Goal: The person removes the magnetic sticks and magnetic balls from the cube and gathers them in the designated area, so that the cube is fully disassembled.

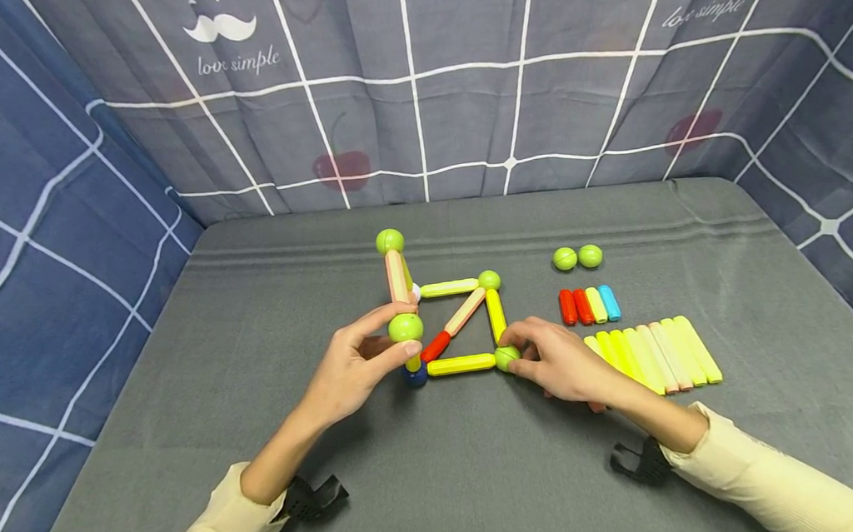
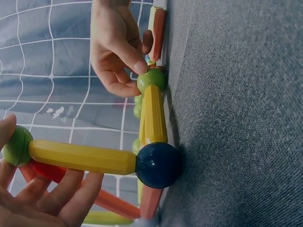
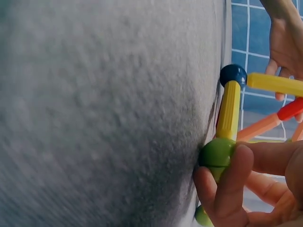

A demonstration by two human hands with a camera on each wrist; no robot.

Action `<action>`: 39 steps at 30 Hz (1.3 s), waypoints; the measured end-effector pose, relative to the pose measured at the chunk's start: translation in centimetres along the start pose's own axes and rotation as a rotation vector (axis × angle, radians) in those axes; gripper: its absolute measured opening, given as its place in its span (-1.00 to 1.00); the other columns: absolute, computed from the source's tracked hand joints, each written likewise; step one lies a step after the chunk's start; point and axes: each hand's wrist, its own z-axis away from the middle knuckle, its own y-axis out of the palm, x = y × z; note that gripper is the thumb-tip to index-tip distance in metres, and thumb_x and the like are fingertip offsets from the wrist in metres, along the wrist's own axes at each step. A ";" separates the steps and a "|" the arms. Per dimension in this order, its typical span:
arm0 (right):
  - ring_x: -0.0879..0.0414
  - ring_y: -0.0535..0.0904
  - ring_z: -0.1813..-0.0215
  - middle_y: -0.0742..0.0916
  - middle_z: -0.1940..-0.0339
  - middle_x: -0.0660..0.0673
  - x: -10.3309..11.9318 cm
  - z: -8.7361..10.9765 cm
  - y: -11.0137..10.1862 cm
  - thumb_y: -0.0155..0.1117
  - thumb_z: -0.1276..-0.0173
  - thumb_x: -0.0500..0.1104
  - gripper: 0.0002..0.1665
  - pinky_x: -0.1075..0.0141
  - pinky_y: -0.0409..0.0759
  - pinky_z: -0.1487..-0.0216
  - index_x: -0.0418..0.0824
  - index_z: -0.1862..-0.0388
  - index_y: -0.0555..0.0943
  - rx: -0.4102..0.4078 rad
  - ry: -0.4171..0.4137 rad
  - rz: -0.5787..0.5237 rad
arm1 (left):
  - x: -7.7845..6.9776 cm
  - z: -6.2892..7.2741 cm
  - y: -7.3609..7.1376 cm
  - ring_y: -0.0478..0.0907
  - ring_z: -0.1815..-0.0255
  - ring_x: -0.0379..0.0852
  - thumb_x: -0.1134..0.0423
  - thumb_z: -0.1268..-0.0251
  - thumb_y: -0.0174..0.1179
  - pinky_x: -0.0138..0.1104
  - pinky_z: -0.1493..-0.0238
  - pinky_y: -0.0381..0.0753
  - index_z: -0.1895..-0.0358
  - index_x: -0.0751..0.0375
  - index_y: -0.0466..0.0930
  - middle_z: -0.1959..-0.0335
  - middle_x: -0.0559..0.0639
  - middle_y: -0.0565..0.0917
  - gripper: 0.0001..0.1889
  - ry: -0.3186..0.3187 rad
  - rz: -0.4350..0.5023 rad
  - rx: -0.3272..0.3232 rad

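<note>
My left hand (image 1: 345, 373) pinches a green ball (image 1: 405, 328) between thumb and fingers. That ball tops an upright yellow rod (image 2: 83, 156), which rises from a dark blue ball (image 2: 159, 165) at the near left corner. A peach rod (image 1: 396, 277) runs from the gripped ball to another raised green ball (image 1: 390, 241). At the near right corner, my right hand (image 1: 557, 357) pinches a green ball (image 1: 506, 357) on the end of a yellow rod (image 1: 461, 365). A red rod (image 1: 436, 347) and a peach rod (image 1: 466, 311) cross the base diagonally toward the far green ball (image 1: 489, 280).
Two loose green balls (image 1: 577, 257) lie at the back right. Below them are several short rods (image 1: 589, 306) in red, yellow-green and blue. A row of long yellow and peach rods (image 1: 655, 356) lies beside my right forearm. A checked curtain (image 1: 460, 121) hangs behind the grey table (image 1: 443, 482).
</note>
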 end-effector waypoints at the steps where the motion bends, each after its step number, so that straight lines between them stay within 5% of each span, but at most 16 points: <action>1: 0.15 0.58 0.54 0.61 0.21 -0.10 0.0 -0.1 -0.1 0.36 -0.31 -0.30 -0.78 0.30 0.57 0.55 -0.21 0.08 0.63 0.005 -0.001 0.002 | 0.0 0.0 0.0 0.57 0.31 0.29 0.38 -0.34 0.27 -0.37 0.41 0.48 -0.24 0.12 0.55 -0.32 -0.05 0.49 -0.59 0.001 0.001 0.000; 6: 0.17 0.51 0.71 0.61 0.29 -0.06 -0.1 -0.5 -0.4 0.38 -0.30 -0.29 -0.79 0.31 0.57 0.45 -0.20 0.09 0.63 0.034 -0.006 0.024 | -0.2 0.0 0.3 0.60 0.26 0.28 0.37 -0.34 0.27 -0.36 0.33 0.54 -0.25 0.10 0.54 -0.22 0.00 0.54 -0.58 -0.026 -0.004 -0.010; 18: 0.09 0.57 0.60 0.63 0.12 -0.18 -0.7 -1.9 -1.8 0.28 -0.33 -0.39 -0.72 0.25 0.60 0.58 -0.28 -0.02 0.63 0.063 0.037 0.029 | -2.0 1.5 2.5 0.66 0.01 -0.04 0.30 -0.33 0.31 -0.21 0.03 0.65 -0.36 -0.03 0.45 -0.19 0.03 0.43 -0.46 -0.091 0.026 -0.018; 23: 0.06 0.59 0.53 0.64 0.08 -0.21 -0.8 -2.4 -2.2 0.29 -0.34 -0.37 -0.70 0.24 0.60 0.57 -0.29 -0.05 0.63 0.073 0.041 0.038 | -2.2 1.4 2.6 0.67 0.08 0.03 0.28 -0.29 0.35 -0.28 0.06 0.65 -0.53 -0.16 0.15 -0.22 0.05 0.35 -0.20 -0.145 0.066 -0.024; 27: 0.06 0.58 0.58 0.65 0.03 -0.21 -0.7 -2.6 -2.2 0.28 -0.35 -0.36 -0.70 0.25 0.60 0.54 -0.28 -0.06 0.63 0.079 0.035 0.049 | -1.9 1.2 2.2 0.65 0.21 0.18 0.22 -0.32 0.32 -0.38 0.29 0.56 -0.58 -0.31 -0.15 -0.29 0.02 0.26 -0.05 -0.202 0.078 -0.005; 32: 0.06 0.57 0.60 0.65 0.01 -0.21 -0.7 -2.6 -2.2 0.28 -0.35 -0.36 -0.70 0.25 0.60 0.55 -0.29 -0.07 0.62 0.083 0.037 0.043 | -1.5 1.0 1.7 0.65 0.25 0.15 0.17 -0.43 0.20 -0.38 0.36 0.50 -0.59 -0.17 -0.12 -0.27 0.13 0.29 -0.17 -0.142 -0.052 -0.026; 39: 0.09 0.53 0.67 0.64 0.03 -0.20 -0.7 -2.7 -2.1 0.27 -0.36 -0.36 -0.70 0.23 0.60 0.57 -0.28 -0.06 0.62 0.083 0.045 0.034 | -1.2 0.3 0.6 0.53 0.08 0.00 0.12 -0.50 0.13 -0.17 0.09 0.59 -0.54 -0.05 0.14 -0.15 0.13 0.33 -0.37 -0.108 -0.279 -0.211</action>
